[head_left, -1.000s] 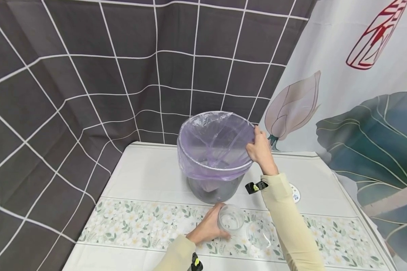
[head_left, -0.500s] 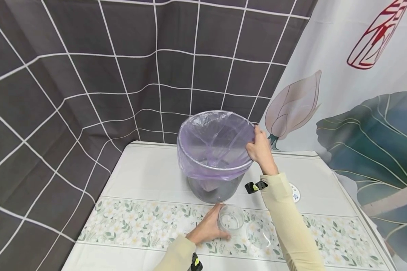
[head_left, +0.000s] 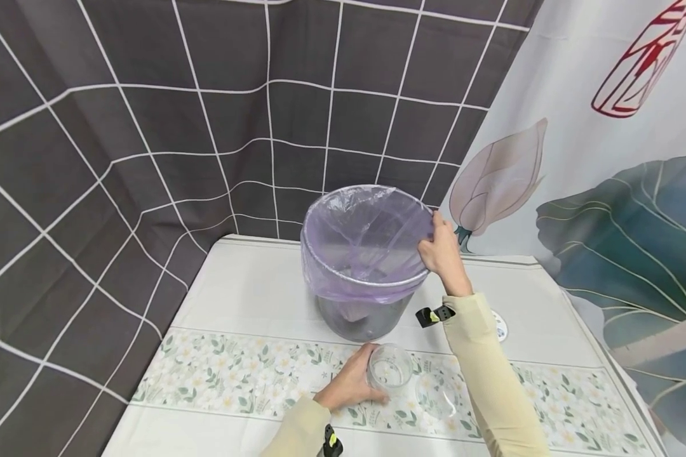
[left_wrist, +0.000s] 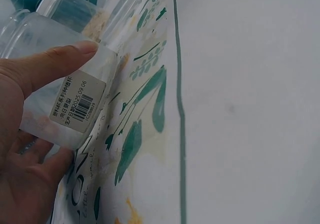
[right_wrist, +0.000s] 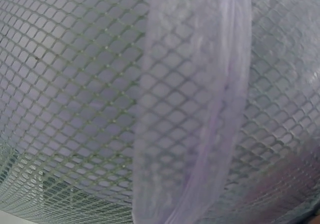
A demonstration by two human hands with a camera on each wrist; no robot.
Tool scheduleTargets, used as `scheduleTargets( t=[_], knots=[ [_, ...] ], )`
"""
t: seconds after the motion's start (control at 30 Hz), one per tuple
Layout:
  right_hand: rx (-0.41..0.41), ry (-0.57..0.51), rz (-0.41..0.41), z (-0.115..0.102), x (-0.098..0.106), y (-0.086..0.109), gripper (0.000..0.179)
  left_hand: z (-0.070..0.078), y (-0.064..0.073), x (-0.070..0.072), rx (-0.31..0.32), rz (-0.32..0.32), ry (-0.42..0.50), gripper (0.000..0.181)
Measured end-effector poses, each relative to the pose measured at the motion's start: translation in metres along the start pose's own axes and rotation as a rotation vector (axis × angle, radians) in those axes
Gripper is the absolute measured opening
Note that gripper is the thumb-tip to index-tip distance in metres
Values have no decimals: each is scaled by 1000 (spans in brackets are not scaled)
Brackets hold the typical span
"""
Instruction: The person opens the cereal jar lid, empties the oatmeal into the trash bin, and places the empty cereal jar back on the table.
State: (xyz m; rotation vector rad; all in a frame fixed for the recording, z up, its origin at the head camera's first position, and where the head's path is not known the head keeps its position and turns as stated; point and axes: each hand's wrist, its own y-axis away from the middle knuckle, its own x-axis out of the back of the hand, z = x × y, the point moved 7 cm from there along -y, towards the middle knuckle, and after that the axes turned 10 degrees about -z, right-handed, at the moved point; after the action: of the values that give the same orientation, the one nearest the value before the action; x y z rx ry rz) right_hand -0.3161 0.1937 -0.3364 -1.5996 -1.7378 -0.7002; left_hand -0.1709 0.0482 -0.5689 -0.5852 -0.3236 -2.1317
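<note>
The bin [head_left: 361, 319] is apparently steadied, its rim [head_left: 371, 285] gripped by the right hand [head_left: 443, 251], the cup [head_left: 392, 368] before the bin widely clasped by the left hand [head_left: 351, 383], any lift needing firmness.

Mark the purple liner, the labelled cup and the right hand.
Purple liner [head_left: 366, 241], head view, its inner side.
Labelled cup [left_wrist: 77, 102], left wrist view, its barcode label.
Right hand [head_left: 443, 251], head view, middle of the hand.
</note>
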Motion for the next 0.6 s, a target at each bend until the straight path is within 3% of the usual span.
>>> scheduleTargets(
  t=[0.33, 0.5, 0.6],
  knots=[
    [28, -65, -12, 3, 1, 2, 64, -2, -2, 0, 15, -26, 30, 94],
    [35, -210, -44, 10, 4, 6, 71, -3, -1, 0, 18, -19, 24, 95],
    [33, -309, -1, 18, 12, 11, 71, -3, -1, -1, 14, -14, 22, 95]
  ],
)
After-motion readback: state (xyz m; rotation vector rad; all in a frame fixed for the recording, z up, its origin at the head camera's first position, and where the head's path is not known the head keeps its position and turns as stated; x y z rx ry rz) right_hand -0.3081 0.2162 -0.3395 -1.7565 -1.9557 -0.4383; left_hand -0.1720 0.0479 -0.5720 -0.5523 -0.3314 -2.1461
